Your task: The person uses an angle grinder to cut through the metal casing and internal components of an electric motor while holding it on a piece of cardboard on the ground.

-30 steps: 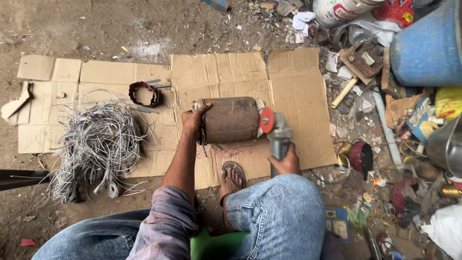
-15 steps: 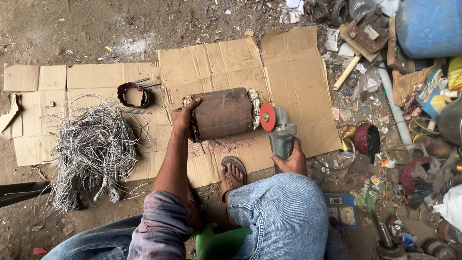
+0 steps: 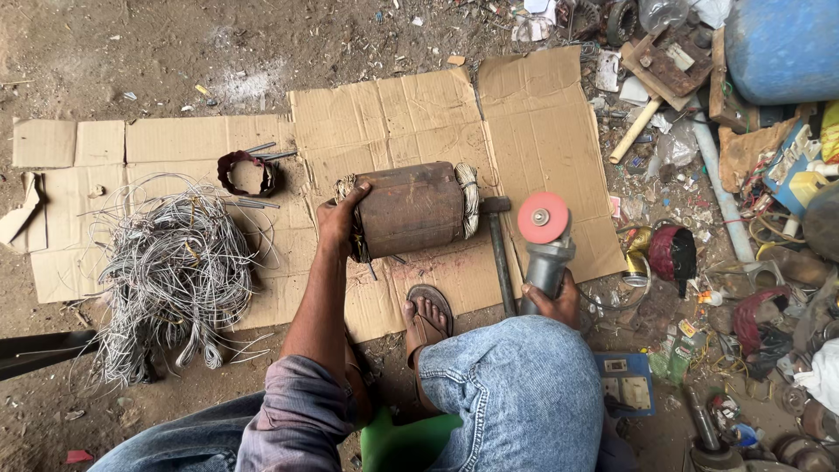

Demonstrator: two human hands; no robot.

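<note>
A rusty brown motor stator point(image 3: 411, 208) lies on its side on flattened cardboard point(image 3: 393, 114), with pale wire windings bulging from both ends. My left hand point(image 3: 339, 220) grips its left end. My right hand point(image 3: 552, 301) holds a grey angle grinder point(image 3: 546, 253) with a red disc point(image 3: 543, 218), now a short way right of the stator and not touching it. A hammer point(image 3: 500, 253) lies between the stator and the grinder. My sandalled foot point(image 3: 428, 316) rests just below the stator.
A tangled heap of grey wire point(image 3: 175, 271) lies to the left, with a dark ring of winding point(image 3: 246, 172) and metal rods beside it. Scrap, a blue drum point(image 3: 782, 44), a wooden stick point(image 3: 636, 131) and a white pipe point(image 3: 721, 188) crowd the right side.
The grinder's red disc has moved away from the stator's right end to the right, uncovering the hammer. My left hand has stayed on the stator's left end.
</note>
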